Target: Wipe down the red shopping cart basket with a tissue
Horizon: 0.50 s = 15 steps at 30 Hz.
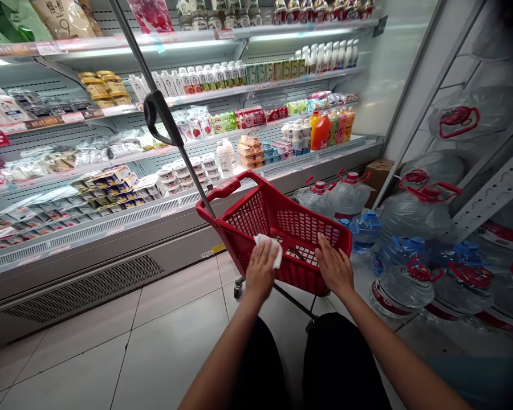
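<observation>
A red plastic shopping basket (pixel 282 214) with lattice sides sits on a wheeled frame in front of me, and nothing lies inside it. My left hand (pixel 260 270) presses a folded white wipe, paper or cloth I cannot tell, (pixel 277 256) against the near side at the rim, its fingers laid over it. At the basket's right end is my right hand (pixel 334 266), fingers stretched out by the rim; whether it touches the plastic is hard to tell. A grey pole with a black handle (pixel 162 122) slants up from the basket's left end.
Behind the basket runs a refrigerated shelf (pixel 188 193) stocked with bottles, cups and packs. Large water bottles with red handles (pixel 404 287) crowd the floor at the right, with smaller blue-capped bottles (pixel 366 230) among them. Pale tiles (pixel 171 341) cover the floor.
</observation>
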Motion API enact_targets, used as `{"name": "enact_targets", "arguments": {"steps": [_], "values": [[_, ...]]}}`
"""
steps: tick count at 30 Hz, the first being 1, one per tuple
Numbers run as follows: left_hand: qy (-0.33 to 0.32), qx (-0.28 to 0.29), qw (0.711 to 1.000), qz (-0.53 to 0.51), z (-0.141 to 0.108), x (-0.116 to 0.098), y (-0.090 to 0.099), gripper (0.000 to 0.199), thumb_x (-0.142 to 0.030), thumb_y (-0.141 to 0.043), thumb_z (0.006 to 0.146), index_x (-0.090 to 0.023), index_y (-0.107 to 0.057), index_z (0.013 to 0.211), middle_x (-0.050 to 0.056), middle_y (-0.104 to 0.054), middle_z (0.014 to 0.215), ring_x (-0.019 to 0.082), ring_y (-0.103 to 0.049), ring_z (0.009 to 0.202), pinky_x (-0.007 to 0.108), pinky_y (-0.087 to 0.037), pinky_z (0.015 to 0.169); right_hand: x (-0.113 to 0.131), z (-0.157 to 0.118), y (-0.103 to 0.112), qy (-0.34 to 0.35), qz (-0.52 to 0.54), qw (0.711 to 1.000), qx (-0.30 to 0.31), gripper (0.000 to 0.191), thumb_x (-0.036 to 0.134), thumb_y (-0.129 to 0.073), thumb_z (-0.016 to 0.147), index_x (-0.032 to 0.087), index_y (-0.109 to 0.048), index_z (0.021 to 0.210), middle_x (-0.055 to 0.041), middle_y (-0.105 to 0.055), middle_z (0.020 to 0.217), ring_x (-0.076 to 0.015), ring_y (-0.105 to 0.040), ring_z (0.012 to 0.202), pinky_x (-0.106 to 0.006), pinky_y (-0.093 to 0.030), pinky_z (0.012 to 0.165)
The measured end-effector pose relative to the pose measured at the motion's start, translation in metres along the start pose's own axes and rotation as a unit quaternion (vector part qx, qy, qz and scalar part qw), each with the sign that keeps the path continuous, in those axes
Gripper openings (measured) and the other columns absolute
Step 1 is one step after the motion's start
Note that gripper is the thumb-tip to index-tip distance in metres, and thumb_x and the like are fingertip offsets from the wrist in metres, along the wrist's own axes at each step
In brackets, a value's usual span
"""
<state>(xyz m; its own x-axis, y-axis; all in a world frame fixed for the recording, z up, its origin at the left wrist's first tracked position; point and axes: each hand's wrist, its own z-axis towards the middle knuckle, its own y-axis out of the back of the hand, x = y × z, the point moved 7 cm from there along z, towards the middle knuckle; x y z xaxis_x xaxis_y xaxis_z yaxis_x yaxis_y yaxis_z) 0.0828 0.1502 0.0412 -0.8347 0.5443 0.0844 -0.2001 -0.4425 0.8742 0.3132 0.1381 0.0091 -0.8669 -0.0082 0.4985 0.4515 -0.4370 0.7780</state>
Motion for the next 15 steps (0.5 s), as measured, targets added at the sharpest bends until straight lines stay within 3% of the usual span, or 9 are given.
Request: {"name": "enact_targets", "arguments": {"steps": [3, 6, 9, 15], "values": [[-0.029, -0.001, 0.999, -0.045, -0.005, -0.063, -0.017, 0.076, -0.012, -0.051, 0.093, -0.025, -0.03, 0.165, 0.005, -0.023, 0.173, 0.026, -0.019, 0.16, 0.048, -0.025, 0.13, 0.005, -0.004, -0.002, -0.009, -0.012, 1.0, 0.005, 0.062, 0.05, -0.007, 0.109, 0.033, -0.007, 0.168, -0.0008, -0.031, 0.17, -0.0176, -0.037, 0.152, -0.046, -0.025, 0.125], [-0.068, 0.002, 0.994, -0.081, -0.007, -0.104, -0.026, 0.076, -0.014, -0.051, 0.095, -0.023, -0.026, 0.166, 0.004, -0.016, 0.174, 0.026, -0.014, 0.161, 0.046, -0.025, 0.13, 0.009, -0.011, -0.002, -0.024, -0.021, 1.0, 0.0, 0.062, 0.05, -0.006, 0.109, 0.033, -0.002, 0.168, 0.0007, -0.028, 0.172, -0.0169, -0.032, 0.155, -0.046, -0.024, 0.125], [-0.091, 0.011, 0.992, -0.09, -0.007, -0.113, -0.027, 0.072, -0.017, -0.05, 0.097, -0.02, -0.027, 0.165, 0.004, -0.014, 0.175, 0.026, -0.011, 0.162, 0.045, -0.023, 0.13, 0.012, -0.017, -0.002, -0.036, -0.021, 0.999, -0.012, 0.063, 0.052, -0.008, 0.108, 0.034, 0.002, 0.168, 0.0007, -0.028, 0.172, -0.0189, -0.03, 0.156, -0.05, -0.021, 0.126], [-0.141, 0.003, 0.986, -0.093, -0.013, -0.094, -0.024, 0.062, -0.028, -0.049, 0.103, -0.017, -0.034, 0.163, 0.004, -0.03, 0.171, 0.021, -0.015, 0.161, 0.041, -0.017, 0.132, 0.023, -0.024, -0.003, -0.004, -0.012, 0.999, -0.031, 0.065, 0.054, -0.012, 0.108, 0.032, 0.005, 0.167, -0.003, -0.032, 0.17, -0.0218, -0.036, 0.153, -0.052, -0.024, 0.124]]}}
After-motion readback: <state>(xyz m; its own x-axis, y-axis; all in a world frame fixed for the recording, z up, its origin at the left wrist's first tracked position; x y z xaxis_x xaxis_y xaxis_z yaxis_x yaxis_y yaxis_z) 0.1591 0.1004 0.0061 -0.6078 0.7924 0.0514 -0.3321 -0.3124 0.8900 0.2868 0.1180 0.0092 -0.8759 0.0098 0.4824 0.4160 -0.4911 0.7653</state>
